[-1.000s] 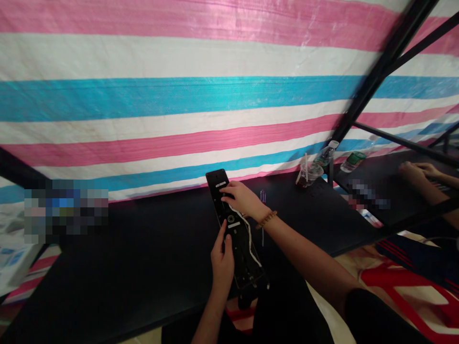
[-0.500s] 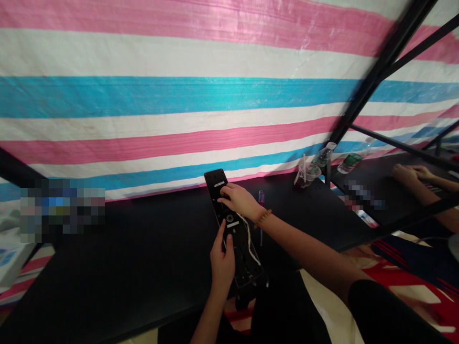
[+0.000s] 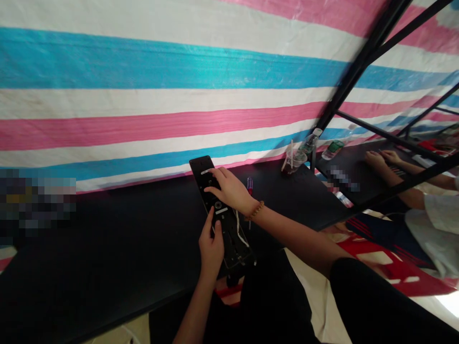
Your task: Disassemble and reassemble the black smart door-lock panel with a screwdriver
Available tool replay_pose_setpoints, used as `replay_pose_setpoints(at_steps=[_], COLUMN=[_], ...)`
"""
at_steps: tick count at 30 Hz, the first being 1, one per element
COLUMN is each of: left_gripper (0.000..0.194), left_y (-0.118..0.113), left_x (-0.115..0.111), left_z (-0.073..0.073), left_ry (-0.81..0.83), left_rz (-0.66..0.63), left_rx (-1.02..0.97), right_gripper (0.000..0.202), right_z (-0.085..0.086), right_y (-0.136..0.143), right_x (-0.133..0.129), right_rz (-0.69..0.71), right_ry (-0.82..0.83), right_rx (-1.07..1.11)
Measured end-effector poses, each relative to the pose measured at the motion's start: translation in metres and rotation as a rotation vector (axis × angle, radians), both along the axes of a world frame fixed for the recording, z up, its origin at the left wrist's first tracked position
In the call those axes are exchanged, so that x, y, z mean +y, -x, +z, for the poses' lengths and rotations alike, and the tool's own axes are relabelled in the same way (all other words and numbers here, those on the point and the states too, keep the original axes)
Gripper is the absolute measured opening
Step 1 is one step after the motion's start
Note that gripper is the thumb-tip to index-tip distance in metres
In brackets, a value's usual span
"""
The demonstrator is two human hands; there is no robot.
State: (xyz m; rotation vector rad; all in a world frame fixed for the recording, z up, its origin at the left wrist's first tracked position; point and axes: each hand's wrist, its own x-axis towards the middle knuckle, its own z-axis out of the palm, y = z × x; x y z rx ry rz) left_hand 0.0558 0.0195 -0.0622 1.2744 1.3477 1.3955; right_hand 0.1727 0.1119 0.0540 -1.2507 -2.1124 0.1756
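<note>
A long black device (image 3: 201,167) with small labels, a round part and a white cable (image 3: 239,230) lies lengthwise on the black table (image 3: 125,239). My left hand (image 3: 212,243) rests at its lower left side, thumb and finger apart on its surface. Over the upper half is my right hand (image 3: 229,188), fingers spread, touching or just above the device; I cannot make out anything held in it. A screwdriver (image 3: 250,185) with a purple and red handle lies just right of the device, partly hidden by my right wrist.
A clear plastic cup (image 3: 296,161) with straws and a bottle (image 3: 311,141) stand at the table's right back corner, by a black metal frame (image 3: 344,95). Another person's hands (image 3: 380,160) are over a second table, near another bottle (image 3: 333,149). Striped sheeting hangs behind.
The view has shifted, so the table and device appear further left and higher. My right hand's fingers have opened from a bunched pose. My left hand keeps its place on the device.
</note>
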Motion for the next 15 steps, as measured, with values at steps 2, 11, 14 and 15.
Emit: replay_pose_setpoints(at_steps=[2,11,14,15], left_gripper=[0.048,0.043,0.043,0.044], left_y=[0.0,0.0,0.0,0.0], left_x=[0.0,-0.001,-0.001,-0.001], left_z=[-0.003,0.005,0.007,0.007], left_ry=[-0.004,0.004,0.015,0.019], left_rz=[-0.018,0.009,0.01,0.013], left_rx=[-0.009,0.018,0.026,0.027], right_gripper=[0.028,0.011,0.01,0.01], right_z=[0.006,-0.045,-0.053,-0.055], right_y=[-0.011,-0.053,-0.048,-0.046], right_x=[-0.045,-0.161,-0.153,-0.151], right_rz=[0.021,0.367,0.399,0.4], right_ry=[0.0,0.079,0.034,0.021], right_rx=[0.052,-0.479,-0.488,-0.487])
